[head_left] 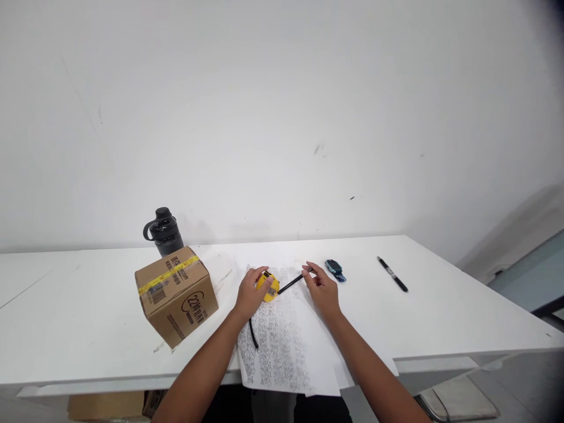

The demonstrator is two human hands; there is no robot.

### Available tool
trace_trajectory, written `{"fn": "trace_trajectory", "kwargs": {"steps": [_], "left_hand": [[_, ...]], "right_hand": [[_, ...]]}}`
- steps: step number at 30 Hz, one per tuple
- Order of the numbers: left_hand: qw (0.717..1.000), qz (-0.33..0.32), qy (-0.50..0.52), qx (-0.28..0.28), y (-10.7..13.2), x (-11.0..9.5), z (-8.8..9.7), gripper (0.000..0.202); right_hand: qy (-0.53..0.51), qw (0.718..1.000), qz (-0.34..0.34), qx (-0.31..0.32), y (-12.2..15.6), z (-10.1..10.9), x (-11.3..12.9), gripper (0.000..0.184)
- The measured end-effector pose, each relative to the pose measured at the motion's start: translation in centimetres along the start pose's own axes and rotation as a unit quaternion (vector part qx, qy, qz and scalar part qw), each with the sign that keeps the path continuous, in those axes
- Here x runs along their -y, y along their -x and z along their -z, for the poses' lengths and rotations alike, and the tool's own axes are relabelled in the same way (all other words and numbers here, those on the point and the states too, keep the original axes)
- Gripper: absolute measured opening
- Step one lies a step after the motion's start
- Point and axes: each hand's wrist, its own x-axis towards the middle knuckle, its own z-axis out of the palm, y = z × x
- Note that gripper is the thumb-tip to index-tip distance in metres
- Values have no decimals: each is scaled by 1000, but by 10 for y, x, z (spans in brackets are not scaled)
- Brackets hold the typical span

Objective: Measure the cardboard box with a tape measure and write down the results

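Note:
My left hand (250, 294) grips a yellow tape measure (268, 286) that rests on printed paper sheets (282, 346) on the white table (88, 317). A dark strip of tape (291, 285) runs out of the case to the right. My right hand (321, 286) pinches the end of that strip just above the paper. A black wrist strap (252, 336) trails from the case toward me across the sheets.
A cardboard box (176, 296) with yellow tape stands left of the paper, with a black bottle (164, 231) behind it. A blue watch-like device (335, 270) and a black pen (393, 274) lie to the right. A white wall rises behind the table.

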Motion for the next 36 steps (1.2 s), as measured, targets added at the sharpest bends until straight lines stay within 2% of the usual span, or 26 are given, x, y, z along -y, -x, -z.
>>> {"fn": "trace_trajectory", "kwargs": {"steps": [6, 9, 12, 15, 18, 21, 22, 24, 26, 27, 28, 30, 33, 34, 36], "left_hand": [[994, 79, 69, -4, -4, 9, -2, 43], [995, 82, 60, 8, -1, 10, -1, 47], [999, 48, 16, 11, 4, 8, 0, 51], [999, 12, -42, -6, 7, 5, 1, 52], [998, 6, -63, -31, 7, 4, 3, 53], [997, -1, -36, -74, 10, 6, 6, 53], [995, -13, -17, -95, 12, 7, 8, 52], [988, -45, 34, -141, 17, 7, 9, 50], [974, -72, 93, -192, 24, 1, 10, 53], [965, -82, 123, -219, 27, -5, 11, 56], [954, -89, 151, -245, 31, -14, 13, 58], [929, -89, 198, -301, 42, -37, 25, 59], [893, -76, 223, -385, 67, -75, 62, 58], [887, -71, 217, -402, 77, -86, 77, 57], [884, -69, 203, -416, 96, -104, 109, 56]], "right_hand": [[4, 1000, -9, -19, -2, 0, -2, 46], [53, 999, 4, -13, -4, -1, -9, 46], [132, 989, 25, 60, -6, -6, -17, 42], [235, 959, 43, 151, -10, -15, -18, 37], [321, 927, 30, 194, -16, -22, -3, 39], [375, 904, -12, 202, -18, -29, 28, 56], [369, 910, -17, 188, -16, -33, 41, 61], [283, 947, -7, 150, -5, -43, 70, 65], [101, 983, -4, 154, 13, -52, 100, 63], [5, 984, -9, 177, 23, -56, 115, 62], [-82, 973, -9, 216, 32, -58, 129, 61], [-207, 927, -2, 312, 45, -61, 158, 56], [-266, 832, 1, 487, 55, -66, 201, 55], [-273, 803, 3, 530, 59, -69, 214, 58], [-300, 760, 14, 576, 71, -81, 240, 64]]}}
